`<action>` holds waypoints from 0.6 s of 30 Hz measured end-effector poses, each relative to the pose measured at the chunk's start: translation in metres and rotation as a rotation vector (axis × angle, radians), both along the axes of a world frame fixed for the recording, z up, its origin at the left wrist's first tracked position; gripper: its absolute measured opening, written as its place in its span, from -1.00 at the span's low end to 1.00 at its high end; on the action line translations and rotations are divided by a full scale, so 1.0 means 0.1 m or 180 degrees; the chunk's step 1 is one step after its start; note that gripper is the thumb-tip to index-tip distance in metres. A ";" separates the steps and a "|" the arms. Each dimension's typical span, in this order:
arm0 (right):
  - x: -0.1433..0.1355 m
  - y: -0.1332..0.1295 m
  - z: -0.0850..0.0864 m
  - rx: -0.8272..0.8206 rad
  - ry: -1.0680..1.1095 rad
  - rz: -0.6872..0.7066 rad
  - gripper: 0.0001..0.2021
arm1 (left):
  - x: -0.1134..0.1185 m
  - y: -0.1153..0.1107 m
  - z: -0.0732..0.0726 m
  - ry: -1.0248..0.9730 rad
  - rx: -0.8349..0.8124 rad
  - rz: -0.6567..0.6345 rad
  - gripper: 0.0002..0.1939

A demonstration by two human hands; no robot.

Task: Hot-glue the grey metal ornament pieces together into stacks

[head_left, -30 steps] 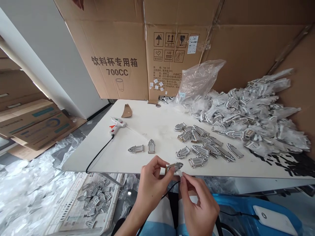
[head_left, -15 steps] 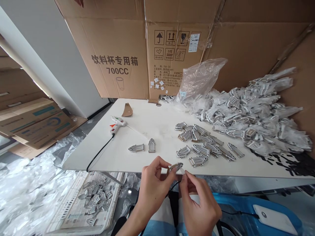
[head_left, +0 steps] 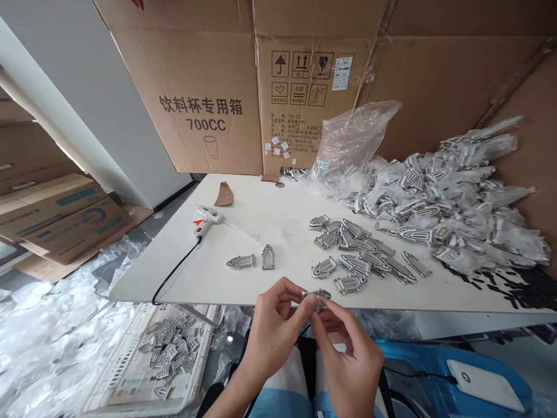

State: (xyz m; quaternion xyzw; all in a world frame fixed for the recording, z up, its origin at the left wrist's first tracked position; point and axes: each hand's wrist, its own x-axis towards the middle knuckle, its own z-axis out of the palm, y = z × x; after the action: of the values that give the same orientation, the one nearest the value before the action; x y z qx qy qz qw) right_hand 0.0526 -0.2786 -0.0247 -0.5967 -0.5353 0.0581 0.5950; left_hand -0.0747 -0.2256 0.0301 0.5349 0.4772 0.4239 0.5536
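Observation:
At the front edge of the table I hold a small silver, pointed-arch metal piece (head_left: 321,294) between both hands. My left hand (head_left: 278,331) is closed, pinching the piece at its left end between thumb and fingers. My right hand (head_left: 348,348) is closed too, its thumb and forefinger pressed against the right side and underside of the same piece. Fingers cover much of the piece. Beyond my hands, two similar metal pieces (head_left: 268,257) lie apart on the left. A loose heap of such pieces (head_left: 361,249) lies to the right.
A white hot glue gun (head_left: 206,220) with a black cord rests on the table's left. Bagged metal pieces (head_left: 418,203) are piled at right, beside black strips (head_left: 509,290). A white basket (head_left: 191,386) with more pieces stands below left. Cardboard boxes (head_left: 209,69) wall the back.
My right hand has moved left and up against the metal piece, where a pale, see-through bit showed between its fingertips and the piece. The piece has turned slightly.

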 end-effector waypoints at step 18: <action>0.06 0.13 0.10 0.0954 -0.1076 -0.0090 -0.73 | 0.03 0.03 0.03 -0.0807 -0.0962 -0.0311 -0.43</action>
State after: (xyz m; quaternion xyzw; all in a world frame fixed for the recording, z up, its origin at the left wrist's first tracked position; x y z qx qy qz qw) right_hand 0.0587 -0.2653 -0.0149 -0.5104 -0.6216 -0.1313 0.5796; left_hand -0.0718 -0.2229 0.0330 0.4106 0.4354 0.3840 0.7031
